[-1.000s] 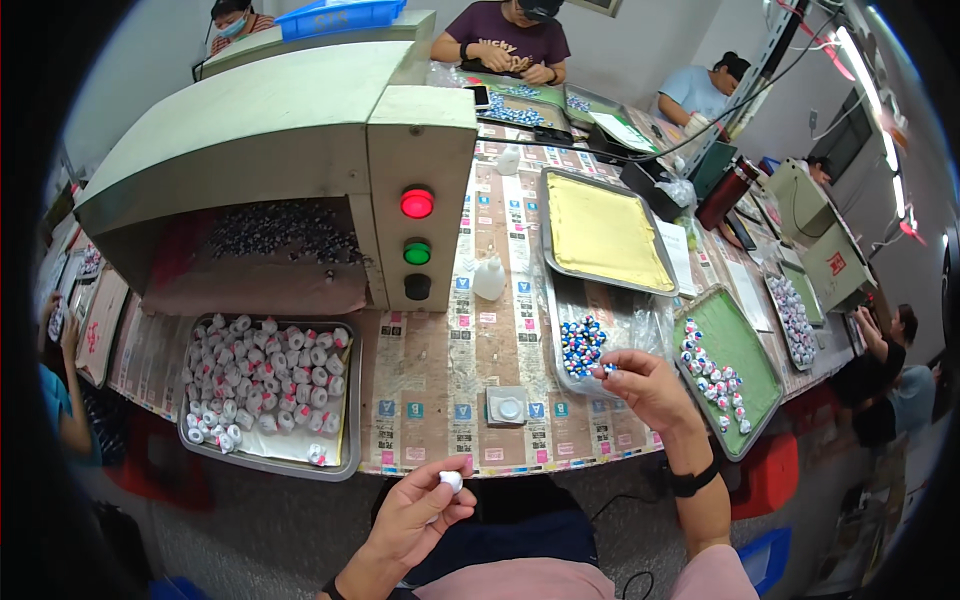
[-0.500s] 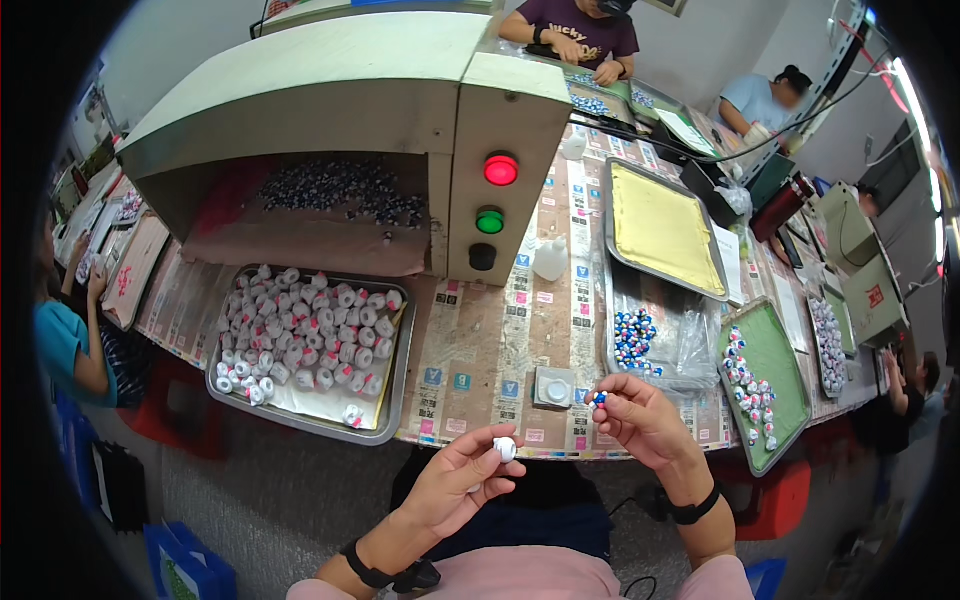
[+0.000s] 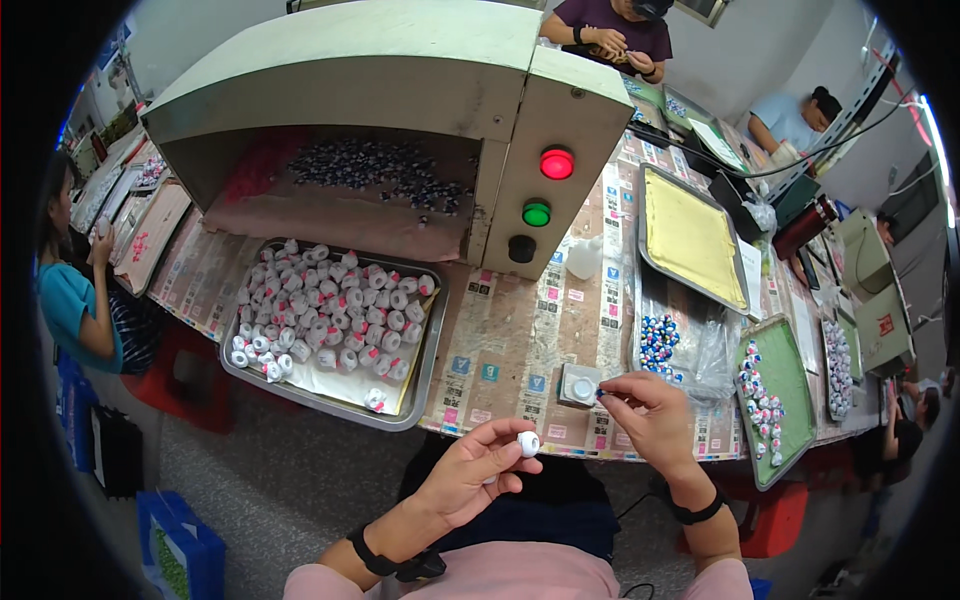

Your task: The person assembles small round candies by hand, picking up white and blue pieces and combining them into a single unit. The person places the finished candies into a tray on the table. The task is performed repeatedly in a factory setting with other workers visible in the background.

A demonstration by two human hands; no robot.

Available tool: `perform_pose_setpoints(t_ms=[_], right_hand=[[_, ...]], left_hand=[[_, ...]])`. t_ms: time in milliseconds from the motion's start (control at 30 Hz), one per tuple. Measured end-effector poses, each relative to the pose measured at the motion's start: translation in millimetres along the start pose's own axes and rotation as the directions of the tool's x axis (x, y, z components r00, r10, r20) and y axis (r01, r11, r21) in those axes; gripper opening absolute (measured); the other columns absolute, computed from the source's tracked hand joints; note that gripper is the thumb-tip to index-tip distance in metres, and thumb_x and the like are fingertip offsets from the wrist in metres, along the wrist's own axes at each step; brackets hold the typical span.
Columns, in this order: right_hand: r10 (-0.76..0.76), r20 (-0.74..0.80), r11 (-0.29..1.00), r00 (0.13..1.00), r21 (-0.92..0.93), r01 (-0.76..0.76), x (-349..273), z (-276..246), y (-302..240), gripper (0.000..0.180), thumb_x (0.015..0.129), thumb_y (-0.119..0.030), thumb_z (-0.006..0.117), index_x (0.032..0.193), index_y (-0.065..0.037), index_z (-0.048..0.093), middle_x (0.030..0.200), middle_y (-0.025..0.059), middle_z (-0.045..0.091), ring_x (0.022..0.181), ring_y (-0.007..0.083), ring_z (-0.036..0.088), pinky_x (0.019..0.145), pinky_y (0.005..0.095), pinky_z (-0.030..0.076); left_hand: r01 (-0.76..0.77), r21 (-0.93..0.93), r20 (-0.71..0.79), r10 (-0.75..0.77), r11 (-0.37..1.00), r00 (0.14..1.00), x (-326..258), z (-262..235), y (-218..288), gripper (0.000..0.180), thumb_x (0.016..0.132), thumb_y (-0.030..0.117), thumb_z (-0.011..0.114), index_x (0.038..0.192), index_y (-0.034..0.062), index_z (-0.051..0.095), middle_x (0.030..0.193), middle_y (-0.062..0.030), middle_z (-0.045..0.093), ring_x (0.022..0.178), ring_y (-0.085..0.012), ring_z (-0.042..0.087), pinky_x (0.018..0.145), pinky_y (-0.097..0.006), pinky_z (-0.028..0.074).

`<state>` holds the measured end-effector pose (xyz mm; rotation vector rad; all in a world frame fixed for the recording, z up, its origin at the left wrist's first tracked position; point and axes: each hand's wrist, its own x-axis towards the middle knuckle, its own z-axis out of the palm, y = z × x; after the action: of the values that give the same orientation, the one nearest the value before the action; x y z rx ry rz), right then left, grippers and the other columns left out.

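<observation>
My left hand (image 3: 472,474) holds a small white rounded piece (image 3: 528,445) with a dark hole or mark, pinched between thumb and fingers above the table's front edge. Part of another white piece seems to show lower, under its fingers. To the right, my right hand (image 3: 655,422) pinches a tiny dark blue piece (image 3: 601,394) at its fingertips, mostly hidden by them. That piece is right beside a small grey square block (image 3: 579,385) with a round white cup in its top. The two hands are apart.
A metal tray (image 3: 428,370) of white-and-pink pieces lies left, before a box-like machine (image 3: 350,75) with dark pieces inside. Blue pieces (image 3: 660,343) lie in a right-hand tray, near a yellow-lined tray (image 3: 692,235) and green tray (image 3: 790,400). A white bottle (image 3: 583,258) stands behind. Co-workers sit around.
My right hand has moved left to the grey block, its fingers now covering more of the small piece. My left hand keeps its white piece. The whole view has shifted slightly.
</observation>
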<state>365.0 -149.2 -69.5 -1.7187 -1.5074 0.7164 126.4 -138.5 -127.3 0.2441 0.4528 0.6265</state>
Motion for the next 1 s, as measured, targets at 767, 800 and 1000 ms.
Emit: perform_pose_setpoints(t_ms=[767, 800, 1000], right_hand=[[-0.029, 0.026, 0.993, 0.999, 0.112, 0.026, -12.0, 11.3, -13.1, 0.012, 0.077, -0.003, 0.069, 0.090, -0.002, 0.070, 0.087, 0.0080, 0.068, 0.071, 0.0134, 0.061, 0.061, 0.0260, 0.049], [-0.016, 0.061, 0.987, 0.998, 0.159, 0.006, -17.3, 11.5, -16.7, 0.013, 0.078, -0.003, 0.069, 0.090, -0.001, 0.070, 0.088, 0.0079, 0.068, 0.071, 0.0124, 0.061, 0.062, 0.0253, 0.048], [-0.024, 0.126, 0.948, 0.992, 0.318, -0.017, -32.2, 20.6, -22.4, 0.015, 0.080, -0.005, 0.070, 0.095, -0.002, 0.070, 0.092, 0.0091, 0.067, 0.072, 0.0097, 0.060, 0.061, 0.0220, 0.048]], left_hand=[[0.022, 0.073, 0.022, -0.023, 0.997, 0.999, 5.0, 1.8, -4.7, 0.035, 0.095, 0.009, 0.052, 0.128, -0.0001, 0.047, 0.110, -0.0092, 0.059, 0.096, -0.0163, 0.063, 0.081, -0.024, 0.056], [0.019, 0.082, 0.017, -0.020, 0.996, 1.000, 5.4, 2.5, -5.5, 0.035, 0.095, 0.009, 0.052, 0.128, -0.0002, 0.047, 0.111, -0.0094, 0.059, 0.096, -0.0163, 0.063, 0.081, -0.024, 0.056], [0.027, 0.156, 0.009, -0.029, 0.987, 1.000, 8.7, 8.9, -7.6, 0.036, 0.095, 0.009, 0.053, 0.128, -0.0006, 0.048, 0.113, -0.0100, 0.059, 0.095, -0.0161, 0.063, 0.081, -0.025, 0.055]])
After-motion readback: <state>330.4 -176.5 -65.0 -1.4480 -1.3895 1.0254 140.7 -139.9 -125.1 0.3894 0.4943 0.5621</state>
